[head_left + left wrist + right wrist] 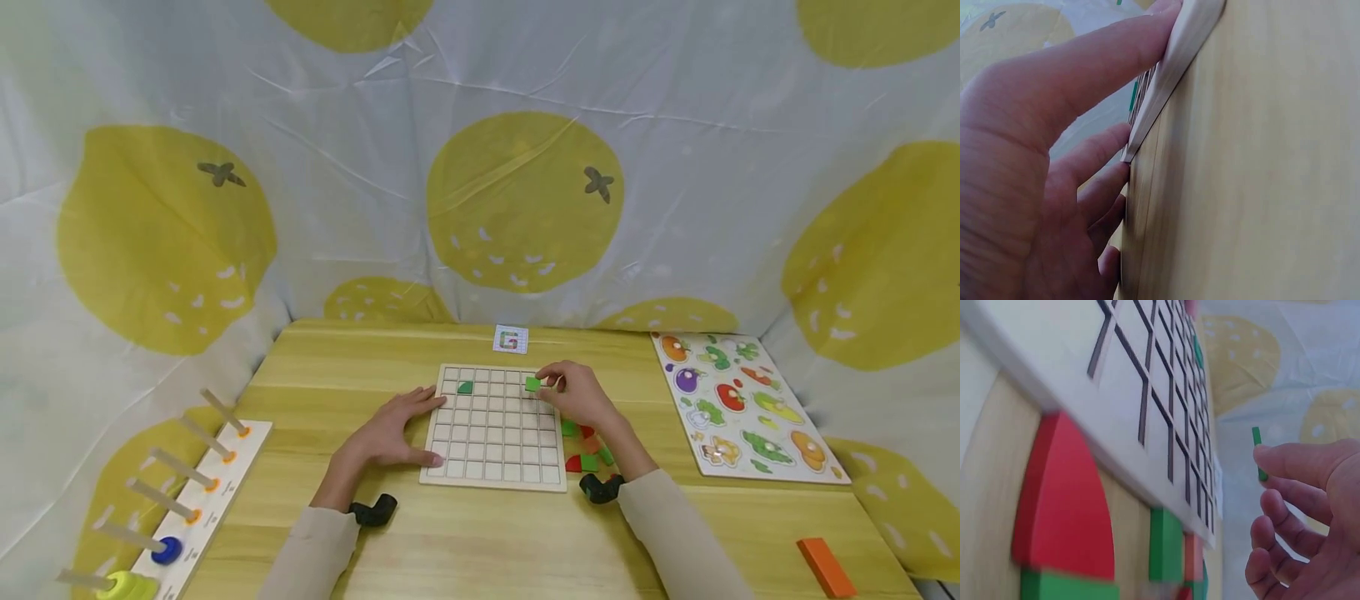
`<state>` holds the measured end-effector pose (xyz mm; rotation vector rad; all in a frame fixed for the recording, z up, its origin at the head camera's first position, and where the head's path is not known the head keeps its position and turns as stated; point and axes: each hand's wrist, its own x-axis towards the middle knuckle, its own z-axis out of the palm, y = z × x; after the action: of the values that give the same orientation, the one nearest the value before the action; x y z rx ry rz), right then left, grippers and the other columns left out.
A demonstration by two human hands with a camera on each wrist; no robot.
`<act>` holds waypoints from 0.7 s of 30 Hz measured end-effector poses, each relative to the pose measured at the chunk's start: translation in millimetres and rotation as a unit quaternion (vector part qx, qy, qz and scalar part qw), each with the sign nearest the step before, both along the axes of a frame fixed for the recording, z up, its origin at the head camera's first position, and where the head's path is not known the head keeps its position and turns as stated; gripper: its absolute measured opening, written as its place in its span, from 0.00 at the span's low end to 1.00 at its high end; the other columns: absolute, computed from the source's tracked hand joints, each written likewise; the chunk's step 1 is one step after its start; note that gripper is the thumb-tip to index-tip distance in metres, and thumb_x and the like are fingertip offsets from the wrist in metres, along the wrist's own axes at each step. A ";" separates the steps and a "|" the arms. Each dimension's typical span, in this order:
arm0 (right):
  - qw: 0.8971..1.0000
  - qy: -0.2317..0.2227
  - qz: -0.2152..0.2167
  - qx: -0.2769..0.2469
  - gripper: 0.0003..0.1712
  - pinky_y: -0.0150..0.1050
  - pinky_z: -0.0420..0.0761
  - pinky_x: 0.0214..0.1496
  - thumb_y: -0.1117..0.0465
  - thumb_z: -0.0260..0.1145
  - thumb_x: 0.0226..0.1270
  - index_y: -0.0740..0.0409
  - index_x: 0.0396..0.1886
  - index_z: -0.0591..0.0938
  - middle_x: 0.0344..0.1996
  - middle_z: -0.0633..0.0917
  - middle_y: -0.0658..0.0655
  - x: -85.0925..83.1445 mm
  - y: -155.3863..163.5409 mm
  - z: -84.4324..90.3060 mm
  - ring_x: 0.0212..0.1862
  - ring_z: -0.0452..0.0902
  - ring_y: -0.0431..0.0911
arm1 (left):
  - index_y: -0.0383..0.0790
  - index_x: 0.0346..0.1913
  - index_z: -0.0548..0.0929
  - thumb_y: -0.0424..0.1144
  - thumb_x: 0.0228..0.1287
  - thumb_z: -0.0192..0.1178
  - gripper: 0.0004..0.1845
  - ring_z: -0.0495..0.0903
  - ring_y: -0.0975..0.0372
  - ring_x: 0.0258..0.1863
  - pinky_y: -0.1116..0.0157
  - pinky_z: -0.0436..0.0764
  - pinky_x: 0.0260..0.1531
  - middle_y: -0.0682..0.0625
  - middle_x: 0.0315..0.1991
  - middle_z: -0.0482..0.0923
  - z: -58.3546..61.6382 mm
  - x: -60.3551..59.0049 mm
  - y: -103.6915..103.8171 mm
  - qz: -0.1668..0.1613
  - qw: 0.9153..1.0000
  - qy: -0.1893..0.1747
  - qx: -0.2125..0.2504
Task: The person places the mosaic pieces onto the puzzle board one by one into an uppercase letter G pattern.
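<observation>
A pale wooden grid board lies in the middle of the table, with one green piece in its top row near the left. My right hand pinches a small green square tile over the board's top right corner; the tile shows edge-on at my fingertips in the right wrist view. My left hand lies flat with straight fingers against the board's left edge. Loose red and green pieces sit by the board's right side.
A small card with a letter G lies behind the board. A vegetable peg puzzle is at the right, an orange block near the front right edge, and a peg rack with rings at the left.
</observation>
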<state>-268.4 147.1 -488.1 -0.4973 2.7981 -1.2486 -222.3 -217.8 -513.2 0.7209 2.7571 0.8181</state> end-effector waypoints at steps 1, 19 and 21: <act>1.000 -0.003 0.004 0.000 0.13 0.38 0.74 0.36 0.61 0.72 0.67 0.56 0.50 0.88 0.36 0.81 0.54 -0.9 -4.1 -0.8 0.34 0.72 0.46 | 0.52 0.79 0.68 0.66 0.48 0.76 0.55 0.51 0.45 0.83 0.37 0.52 0.79 0.48 0.83 0.55 -0.3 -0.2 0.0 -0.001 1.000 0.001 0.000; 0.998 -0.037 0.037 -0.017 0.12 0.39 0.77 0.41 0.61 0.72 0.67 0.57 0.49 0.88 0.37 0.81 0.52 -18.3 -65.3 -15.0 0.37 0.74 0.45 | 0.52 0.78 0.69 0.65 0.47 0.76 0.54 0.52 0.45 0.82 0.35 0.54 0.77 0.48 0.83 0.56 1.8 -0.5 0.9 0.005 1.000 -0.006 0.004; 0.998 -0.040 0.040 -0.011 0.12 0.40 0.78 0.41 0.61 0.72 0.67 0.57 0.49 0.88 0.36 0.81 0.52 -19.1 -70.4 -14.2 0.37 0.74 0.45 | 0.52 0.78 0.69 0.66 0.47 0.76 0.54 0.52 0.45 0.82 0.35 0.54 0.77 0.48 0.83 0.56 1.7 -0.6 0.2 0.006 1.000 -0.007 0.002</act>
<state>-287.5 76.7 -502.3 -0.5425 2.6736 -1.2547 -223.0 -217.6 -511.5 0.6982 2.7501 0.8281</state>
